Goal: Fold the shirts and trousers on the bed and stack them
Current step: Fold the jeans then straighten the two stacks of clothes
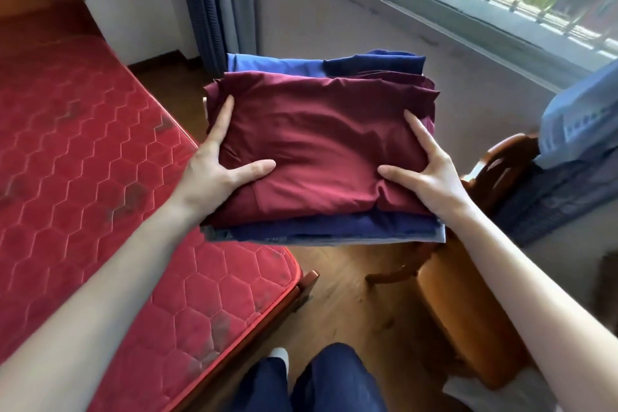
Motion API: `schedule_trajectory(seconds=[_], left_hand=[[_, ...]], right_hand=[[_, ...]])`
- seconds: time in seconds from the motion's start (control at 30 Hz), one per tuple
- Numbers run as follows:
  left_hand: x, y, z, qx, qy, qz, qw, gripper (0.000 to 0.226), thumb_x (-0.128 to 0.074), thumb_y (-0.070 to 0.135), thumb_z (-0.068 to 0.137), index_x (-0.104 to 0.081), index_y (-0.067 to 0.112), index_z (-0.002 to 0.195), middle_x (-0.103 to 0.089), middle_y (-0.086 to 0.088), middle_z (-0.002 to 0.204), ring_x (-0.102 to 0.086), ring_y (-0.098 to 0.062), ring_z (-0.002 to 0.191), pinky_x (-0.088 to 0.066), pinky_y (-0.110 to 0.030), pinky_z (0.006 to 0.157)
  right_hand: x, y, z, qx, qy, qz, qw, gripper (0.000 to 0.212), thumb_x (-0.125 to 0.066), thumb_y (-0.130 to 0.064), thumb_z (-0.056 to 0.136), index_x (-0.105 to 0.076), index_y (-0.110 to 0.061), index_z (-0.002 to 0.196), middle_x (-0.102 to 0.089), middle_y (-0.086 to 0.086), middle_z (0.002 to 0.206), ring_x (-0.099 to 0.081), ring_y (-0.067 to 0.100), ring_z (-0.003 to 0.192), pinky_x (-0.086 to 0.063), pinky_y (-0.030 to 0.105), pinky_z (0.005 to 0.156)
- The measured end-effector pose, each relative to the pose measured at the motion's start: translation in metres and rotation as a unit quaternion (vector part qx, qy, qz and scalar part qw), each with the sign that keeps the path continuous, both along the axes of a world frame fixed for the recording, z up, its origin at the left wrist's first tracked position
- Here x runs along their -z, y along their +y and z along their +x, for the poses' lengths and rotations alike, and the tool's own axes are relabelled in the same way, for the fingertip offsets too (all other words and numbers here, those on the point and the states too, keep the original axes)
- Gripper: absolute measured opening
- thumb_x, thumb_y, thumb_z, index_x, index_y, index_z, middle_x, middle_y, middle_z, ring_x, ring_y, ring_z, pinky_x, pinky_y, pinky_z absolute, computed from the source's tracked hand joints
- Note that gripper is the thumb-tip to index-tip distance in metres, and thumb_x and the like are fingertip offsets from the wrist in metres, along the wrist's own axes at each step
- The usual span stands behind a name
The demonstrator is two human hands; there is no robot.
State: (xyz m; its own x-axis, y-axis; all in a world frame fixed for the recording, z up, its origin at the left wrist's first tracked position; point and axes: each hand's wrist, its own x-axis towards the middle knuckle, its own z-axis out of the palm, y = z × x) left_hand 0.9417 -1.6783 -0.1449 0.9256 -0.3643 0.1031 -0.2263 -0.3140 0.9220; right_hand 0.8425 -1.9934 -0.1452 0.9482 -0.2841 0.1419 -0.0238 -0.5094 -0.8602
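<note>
Both hands, left (214,170) and right (431,177), grip the folded clothes stack (317,144).

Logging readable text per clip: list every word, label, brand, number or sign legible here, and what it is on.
None: no readable text anywhere.
The stack of folded clothes, gripped by the left hand and right hand, shows no visible label or print.
Red mattress: quilted pattern only.

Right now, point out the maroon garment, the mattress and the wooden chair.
maroon garment (321,144): head view, middle of its top face.
mattress (83,144): head view, quilted red top.
wooden chair (468,321): head view, seat.
</note>
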Motion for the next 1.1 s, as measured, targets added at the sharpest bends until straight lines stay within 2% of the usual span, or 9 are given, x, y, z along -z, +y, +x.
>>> schedule_trajectory(seconds=[0.07, 0.3, 0.43, 0.6, 0.77, 0.8, 0.93, 1.0, 1.1], left_hand=[[0.003, -0.015, 0.019, -0.001, 0.006, 0.005, 1.000, 0.106, -0.079, 0.053, 0.060, -0.016, 0.056, 0.146, -0.025, 0.020, 0.154, -0.026, 0.010, 0.137, -0.019, -0.001, 0.102], [0.018, -0.080, 0.078, -0.024, 0.017, 0.013, 0.999, 0.107, -0.078, 0.054, 0.060, -0.017, 0.053, 0.148, -0.020, 0.017, 0.158, -0.018, 0.005, 0.143, -0.014, -0.018, 0.116], [0.022, -0.120, 0.104, -0.057, 0.023, 0.002, 0.998, 0.107, -0.078, 0.053, 0.060, -0.018, 0.052, 0.148, -0.021, 0.020, 0.156, -0.019, 0.007, 0.141, -0.015, -0.005, 0.106], [0.031, -0.148, 0.129, -0.096, 0.026, -0.005, 0.995, 0.106, -0.078, 0.052, 0.061, -0.019, 0.049, 0.149, -0.020, 0.020, 0.156, -0.018, 0.010, 0.139, -0.013, 0.007, 0.099], [0.044, -0.157, 0.158, -0.126, 0.039, -0.005, 0.991, 0.106, -0.077, 0.051, 0.063, -0.019, 0.044, 0.151, -0.020, 0.028, 0.147, -0.019, 0.035, 0.119, -0.014, 0.012, 0.091], [0.046, -0.158, 0.166, -0.132, 0.043, -0.003, 0.990, 0.106, -0.077, 0.051, 0.063, -0.019, 0.045, 0.151, -0.020, 0.028, 0.147, -0.019, 0.036, 0.118, -0.015, 0.012, 0.090], [0.056, -0.161, 0.199, -0.159, 0.060, -0.001, 0.986, 0.105, -0.077, 0.052, 0.063, -0.018, 0.048, 0.150, -0.021, 0.028, 0.148, -0.019, 0.021, 0.128, -0.015, 0.012, 0.090], [0.059, -0.163, 0.221, -0.174, 0.068, -0.001, 0.982, 0.104, -0.077, 0.053, 0.063, -0.018, 0.050, 0.149, -0.021, 0.027, 0.150, -0.019, 0.017, 0.132, -0.016, 0.005, 0.094], [0.060, -0.164, 0.264, -0.201, 0.073, -0.004, 0.977, 0.104, -0.077, 0.055, 0.062, -0.018, 0.052, 0.147, -0.020, 0.030, 0.147, -0.019, 0.017, 0.131, -0.015, 0.000, 0.094]], right_hand=[[0.005, -0.016, 0.018, -0.001, 0.005, 0.001, 1.000, 0.092, -0.083, -0.049, 0.063, -0.032, -0.060, 0.139, -0.046, -0.010, 0.144, -0.050, 0.002, 0.126, -0.038, 0.032, 0.111], [0.019, -0.086, 0.090, -0.017, 0.026, -0.012, 0.999, 0.091, -0.084, -0.042, 0.068, -0.030, -0.061, 0.139, -0.045, -0.011, 0.141, -0.048, 0.006, 0.127, -0.037, 0.033, 0.112], [0.019, -0.128, 0.133, -0.039, 0.032, -0.020, 0.999, 0.092, -0.084, -0.042, 0.068, -0.030, -0.062, 0.138, -0.047, -0.011, 0.135, -0.048, 0.005, 0.126, -0.037, 0.032, 0.112], [0.024, -0.160, 0.183, -0.075, 0.043, -0.025, 0.996, 0.091, -0.084, -0.043, 0.068, -0.029, -0.063, 0.138, -0.048, -0.007, 0.135, -0.049, 0.009, 0.126, -0.037, 0.037, 0.112], [0.036, -0.172, 0.237, -0.115, 0.060, -0.020, 0.991, 0.090, -0.083, -0.045, 0.068, -0.029, -0.066, 0.136, -0.046, -0.007, 0.139, -0.048, 0.010, 0.127, -0.037, 0.039, 0.112], [0.039, -0.173, 0.248, -0.122, 0.061, -0.019, 0.991, 0.090, -0.084, -0.045, 0.068, -0.029, -0.066, 0.136, -0.046, -0.007, 0.138, -0.049, 0.010, 0.127, -0.037, 0.039, 0.112], [0.052, -0.179, 0.300, -0.151, 0.070, -0.023, 0.986, 0.090, -0.084, -0.047, 0.067, -0.029, -0.066, 0.136, -0.048, -0.008, 0.134, -0.049, 0.008, 0.125, -0.037, 0.036, 0.112], [0.056, -0.182, 0.334, -0.172, 0.076, -0.016, 0.982, 0.090, -0.084, -0.048, 0.066, -0.029, -0.065, 0.136, -0.048, -0.009, 0.134, -0.049, 0.007, 0.125, -0.037, 0.036, 0.112], [0.061, -0.181, 0.399, -0.204, 0.078, -0.008, 0.976, 0.090, -0.084, -0.048, 0.066, -0.030, -0.065, 0.136, -0.048, -0.011, 0.134, -0.049, 0.006, 0.125, -0.037, 0.034, 0.111]])
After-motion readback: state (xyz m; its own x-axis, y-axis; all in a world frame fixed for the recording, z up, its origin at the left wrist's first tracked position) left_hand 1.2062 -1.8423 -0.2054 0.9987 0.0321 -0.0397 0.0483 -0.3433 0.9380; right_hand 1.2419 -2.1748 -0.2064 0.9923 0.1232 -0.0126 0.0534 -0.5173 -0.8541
